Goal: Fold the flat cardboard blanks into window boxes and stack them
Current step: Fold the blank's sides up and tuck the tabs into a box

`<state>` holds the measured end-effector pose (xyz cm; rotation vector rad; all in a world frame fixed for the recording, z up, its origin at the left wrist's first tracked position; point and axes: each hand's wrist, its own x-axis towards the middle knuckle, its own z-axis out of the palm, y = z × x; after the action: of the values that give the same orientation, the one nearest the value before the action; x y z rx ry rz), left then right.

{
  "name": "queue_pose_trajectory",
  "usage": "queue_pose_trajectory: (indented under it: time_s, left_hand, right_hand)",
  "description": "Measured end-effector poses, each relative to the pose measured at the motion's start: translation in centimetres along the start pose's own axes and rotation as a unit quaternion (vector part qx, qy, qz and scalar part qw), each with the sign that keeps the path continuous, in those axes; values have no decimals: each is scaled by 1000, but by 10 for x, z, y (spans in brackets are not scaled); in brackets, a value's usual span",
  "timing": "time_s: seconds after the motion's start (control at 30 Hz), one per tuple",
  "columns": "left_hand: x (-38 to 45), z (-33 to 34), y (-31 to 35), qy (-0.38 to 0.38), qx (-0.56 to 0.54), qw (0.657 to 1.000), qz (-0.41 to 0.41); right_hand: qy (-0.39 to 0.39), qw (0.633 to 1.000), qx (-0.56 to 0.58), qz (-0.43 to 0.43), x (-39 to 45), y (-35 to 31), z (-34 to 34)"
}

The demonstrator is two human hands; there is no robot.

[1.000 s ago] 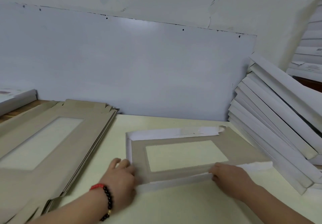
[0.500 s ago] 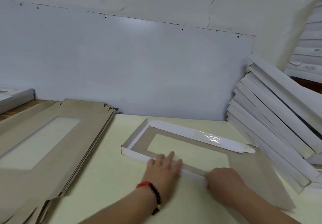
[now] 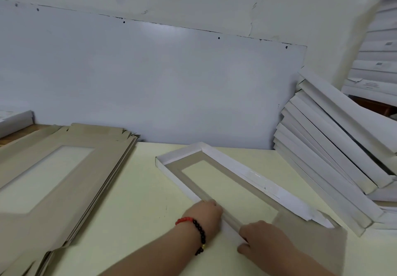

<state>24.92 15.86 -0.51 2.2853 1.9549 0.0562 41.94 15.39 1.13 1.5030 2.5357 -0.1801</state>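
Half-folded box [image 3: 217, 168]: it is laid slantwise on the pale yellow table [image 3: 133, 200], from the middle of the far edge toward the near right corner. The grey inner side is turned up and the table is seen through its window. The far short wall and the long right wall are raised; the near right end flap is flat.
Left hand [image 3: 204, 212]: it is placed on the long near wall of the box. The fingers are curled over this wall and are pressed on it.
Right hand [image 3: 263, 238]: it is set on the same wall, just beside the left hand and nearer to the near edge. The fingers are bent around the wall and it is grasped.
Bracelet [image 3: 194, 227]: red and black beads are worn on the left wrist.
Flat blanks [image 3: 64, 174]: a grey pile is kept at the left edge of the table.
Finished boxes [image 3: 335, 159]: white boxes are stacked, tilted, at the right edge.
Panel [image 3: 150, 78]: a white board is leaned behind the far edge.
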Motion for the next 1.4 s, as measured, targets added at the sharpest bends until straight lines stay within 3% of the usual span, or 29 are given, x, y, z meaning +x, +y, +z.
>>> queue_pose_trajectory:
  time_s: [0.13,0.27,0.37,0.5,0.6,0.7,0.83,0.97,1.23,1.4]
  left_hand:
    - [5,-15,-24,-9,7,1000,-26]
    - [-10,3,-9,-4,-20,998,53]
    - [-19,15,-3,5,-19,998,66]
    - [-20,5,-23,-27,0,997,76]
    - [-22,-3,-38,-42,27,996,67]
    - [-21,-8,-51,-53,25,996,63]
    - [-20,-7,-56,-55,33,995,70]
    - [-19,-5,-54,-54,43,996,53]
    - [-22,-8,-64,-8,1,1000,10]
    - [-53,13,-77,87,-42,986,134]
  right_hand:
    - [-9,998,57,22,-2,-15,0]
    - [25,998,60,13,8,-40,3]
    - [51,996,73,-25,13,-46,5]
    - [-2,976,203,-81,11,-30,-12]
    - [101,986,129,10,23,6,-37]
    - [197,971,50,129,35,50,-52]
    - [117,971,28,204,45,86,-34]
    - [31,981,10,190,45,84,-9]
    - [40,983,74,164,38,71,-10]
    - [110,979,117,125,30,71,4]
